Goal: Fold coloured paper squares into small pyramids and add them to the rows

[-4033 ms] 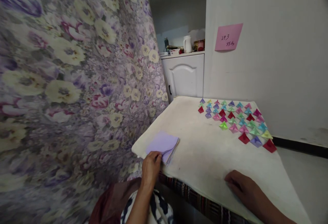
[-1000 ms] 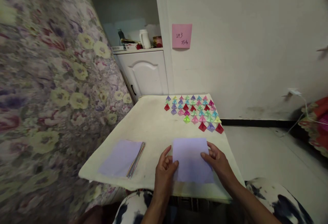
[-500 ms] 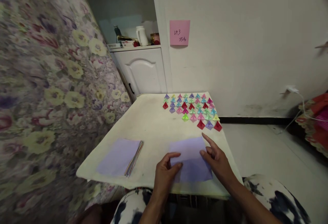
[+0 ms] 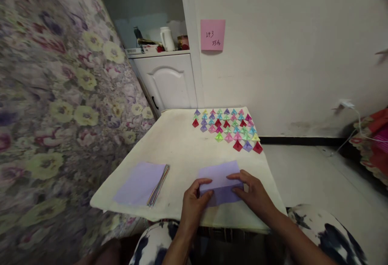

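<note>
A sheet of purple paper (image 4: 220,174) lies near the front of the table, its near part bent up along a crosswise line and darker than the far part. My left hand (image 4: 195,200) grips its left edge between thumb and fingers. At the right edge my right hand (image 4: 253,192) pinches the paper, thumb on the near part and index finger on the far part. To the left rests a stack of coloured paper (image 4: 141,184) with a purple sheet on top. Beyond my hands, several rows of small folded paper pieces (image 4: 226,124) in many colours cover the far right of the table.
The cream-covered table (image 4: 178,144) stands by a wall with a pink note (image 4: 212,34) on it. A floral curtain (image 4: 69,107) hangs at left, beside a white cabinet (image 4: 168,81) holding a white jug (image 4: 167,38). A plug with a cable (image 4: 347,104) is at right.
My right hand has moved left and now pinches the paper with its index finger bent in. The paper's near edge has come up and away from me. My left hand keeps its grip.
</note>
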`<state>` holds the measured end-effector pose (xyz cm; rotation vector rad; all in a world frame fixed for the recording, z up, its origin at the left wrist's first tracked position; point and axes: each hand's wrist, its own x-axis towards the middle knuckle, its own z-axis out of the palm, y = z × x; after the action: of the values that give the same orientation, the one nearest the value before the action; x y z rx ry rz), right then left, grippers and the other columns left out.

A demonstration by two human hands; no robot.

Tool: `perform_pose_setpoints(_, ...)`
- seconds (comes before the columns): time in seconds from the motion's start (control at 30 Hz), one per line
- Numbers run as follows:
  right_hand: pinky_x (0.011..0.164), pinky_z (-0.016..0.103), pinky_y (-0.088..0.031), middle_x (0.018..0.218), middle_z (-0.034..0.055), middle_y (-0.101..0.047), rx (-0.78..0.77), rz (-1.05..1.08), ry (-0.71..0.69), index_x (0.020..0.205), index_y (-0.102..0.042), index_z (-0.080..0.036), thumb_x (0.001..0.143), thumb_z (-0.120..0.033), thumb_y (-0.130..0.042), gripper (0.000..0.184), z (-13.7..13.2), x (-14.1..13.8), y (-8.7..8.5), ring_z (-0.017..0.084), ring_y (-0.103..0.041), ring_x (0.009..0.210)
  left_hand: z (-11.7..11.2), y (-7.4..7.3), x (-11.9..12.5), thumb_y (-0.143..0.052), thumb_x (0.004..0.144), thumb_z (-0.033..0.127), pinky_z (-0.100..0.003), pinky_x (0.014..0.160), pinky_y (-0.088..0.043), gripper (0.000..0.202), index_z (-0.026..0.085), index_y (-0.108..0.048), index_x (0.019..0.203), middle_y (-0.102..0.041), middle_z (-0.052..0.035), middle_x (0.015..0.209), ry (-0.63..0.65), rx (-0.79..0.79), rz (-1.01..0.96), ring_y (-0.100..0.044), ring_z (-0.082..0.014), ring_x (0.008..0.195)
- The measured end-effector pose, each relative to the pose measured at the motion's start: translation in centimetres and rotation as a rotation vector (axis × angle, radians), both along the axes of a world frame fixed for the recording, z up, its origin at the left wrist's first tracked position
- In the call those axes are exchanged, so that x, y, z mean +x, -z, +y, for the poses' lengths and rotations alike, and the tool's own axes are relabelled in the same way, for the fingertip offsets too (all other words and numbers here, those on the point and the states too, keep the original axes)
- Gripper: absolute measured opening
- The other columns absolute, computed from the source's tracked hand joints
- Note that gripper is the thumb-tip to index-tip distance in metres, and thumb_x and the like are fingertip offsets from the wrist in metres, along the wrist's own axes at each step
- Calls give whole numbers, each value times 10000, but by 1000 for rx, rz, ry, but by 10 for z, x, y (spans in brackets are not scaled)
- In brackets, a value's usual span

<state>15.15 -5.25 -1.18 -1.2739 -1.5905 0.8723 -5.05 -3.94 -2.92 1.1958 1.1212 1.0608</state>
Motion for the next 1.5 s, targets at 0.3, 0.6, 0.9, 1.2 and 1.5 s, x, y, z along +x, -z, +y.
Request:
perform_pose_setpoints(0.3, 736, 289, -422, 847, 16, -589, 2, -19, 40, 856, -629, -214, 733, -121, -541, 177, 2, -1, 11, 184, -565, 825, 0, -2, 5, -620, 655, 151, -255, 712, -423, 87, 189, -633, 732, -517, -18, 878, -104, 276, 220, -540, -174, 833)
perform_pose_setpoints(0.6, 699, 280, -414, 836, 8, -578, -44, -7, 39, 870, -636, -216, 695, -104, -559, 222, 2, -2, 6, 180, -558, 788, 2, -1, 4, -614, 667, 160, -255, 716, -428, 166, 194, -635, 829, -555, -21, 884, -45, 255, 169, -551, -179, 843)
perform_pose_setpoints(0.9, 724, 277, -414, 832, 6, -565, 37, -22, 63, 881, -633, -218, 684, -47, -515, 287, 1, -4, 10, 173, -551, 813, -2, -4, 8, -576, 637, 70, -325, 846, -429, 225, 195, -647, 810, -524, -61, 1035, -90, 357, 324, -518, -215, 1008)
perform_pose_setpoints(1.2, 722, 292, -436, 815, 25, -527, 134, -120, 104, 823, -630, -214, 743, -89, -532, 177, 0, -7, 12, 175, -541, 796, -6, -10, 7, -534, 742, 134, -377, 867, -411, 108, 192, -613, 695, -390, -78, 1307, -150, 469, 574, -502, -223, 1036)
perform_pose_setpoints(1.5, 919, 386, -365, 1242, 73, -472, 217, -165, 168, 737, -629, -204, 759, -190, -566, 69, 2, -3, 11, 253, -431, 1132, -6, -12, 5, -510, 792, 230, -356, 816, -402, 97, 201, -601, 776, -630, -33, 817, -67, 411, 596, -553, -213, 859)
